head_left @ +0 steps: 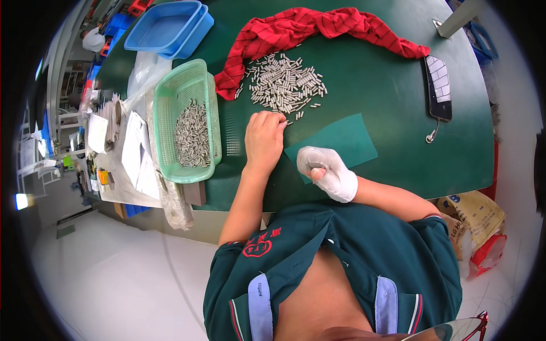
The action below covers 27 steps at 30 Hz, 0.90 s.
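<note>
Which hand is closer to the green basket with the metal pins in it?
Left. The bare left hand rests just right of the green basket; the gloved right hand is farther right.

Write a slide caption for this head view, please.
Bare left hand touches the pin pile; gloved right hand is closed beside a green basket holding more pins.

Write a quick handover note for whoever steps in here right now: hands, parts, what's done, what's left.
Left hand: bare, fingertips at the near edge of the loose pile of metal pins.
Right hand: white-gloved, closed into a fist on the table; contents not visible.
Done: a batch of pins lies in the green basket.
Left: the loose pile beside the red cloth.
</note>
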Each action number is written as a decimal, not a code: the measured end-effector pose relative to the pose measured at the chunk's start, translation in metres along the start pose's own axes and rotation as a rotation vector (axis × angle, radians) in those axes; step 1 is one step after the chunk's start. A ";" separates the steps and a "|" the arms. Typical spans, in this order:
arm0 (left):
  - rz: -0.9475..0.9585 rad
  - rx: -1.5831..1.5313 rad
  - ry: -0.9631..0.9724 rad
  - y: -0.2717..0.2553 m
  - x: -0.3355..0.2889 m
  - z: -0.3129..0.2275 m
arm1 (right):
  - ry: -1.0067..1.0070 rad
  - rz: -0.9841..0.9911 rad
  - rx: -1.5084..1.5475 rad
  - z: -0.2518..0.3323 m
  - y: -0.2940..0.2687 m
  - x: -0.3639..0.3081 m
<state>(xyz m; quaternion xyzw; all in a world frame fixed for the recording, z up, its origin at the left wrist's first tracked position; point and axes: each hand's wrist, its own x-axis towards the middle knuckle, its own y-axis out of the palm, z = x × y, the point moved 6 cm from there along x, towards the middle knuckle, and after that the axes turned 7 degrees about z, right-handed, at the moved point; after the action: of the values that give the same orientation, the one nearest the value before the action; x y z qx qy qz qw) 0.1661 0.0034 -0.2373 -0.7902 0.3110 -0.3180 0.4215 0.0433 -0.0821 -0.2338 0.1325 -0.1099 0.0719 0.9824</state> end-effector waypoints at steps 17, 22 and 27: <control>0.051 -1.216 -0.120 -0.007 -0.025 0.009 | -0.057 0.019 -0.054 0.009 0.003 0.001; 0.088 -1.195 -0.059 -0.010 -0.029 0.002 | -0.141 0.019 -0.126 0.009 0.006 0.000; 0.074 -0.998 -0.175 -0.010 -0.037 -0.002 | -0.062 -0.058 0.028 -0.007 -0.003 -0.001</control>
<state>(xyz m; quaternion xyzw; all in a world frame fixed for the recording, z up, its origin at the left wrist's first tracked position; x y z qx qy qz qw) 0.1446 0.0353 -0.2363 -0.9075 0.4164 -0.0480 0.0279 0.0445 -0.0827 -0.2416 0.1515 -0.1353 0.0408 0.9783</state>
